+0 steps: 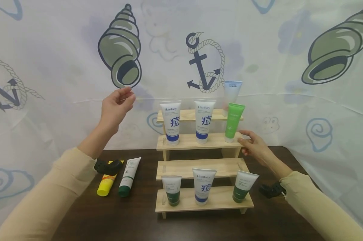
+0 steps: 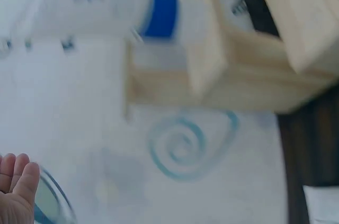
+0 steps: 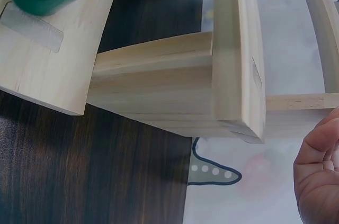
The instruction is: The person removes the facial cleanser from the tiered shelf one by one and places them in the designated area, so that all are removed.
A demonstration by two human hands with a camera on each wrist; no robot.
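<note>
My left hand [image 1: 116, 105] is raised in the air left of the wooden stand [image 1: 199, 167], its fingers loosely bent and holding nothing. At the right end of the second tier from the top, my right hand [image 1: 255, 145] has its fingertips by the board's edge; whether they touch it I cannot tell. Just left of those fingertips a green tube [image 1: 234, 122] stands on its cap, leaning slightly. Two white tubes with blue bands, one on the left [image 1: 171, 122] and one in the middle [image 1: 203, 120], share that tier. Behind the green tube, a pale blue tube [image 1: 232, 90] stands on the top tier.
On the lowest tier stand a white-and-green tube [image 1: 172, 189], a white-and-blue tube [image 1: 203, 184] and another white-and-green tube [image 1: 244, 185]. A yellow tube [image 1: 107, 182] and a white tube with a green cap [image 1: 129, 175] lie on the dark table [image 1: 124, 217]. A patterned cloth [image 1: 169, 67] hangs behind.
</note>
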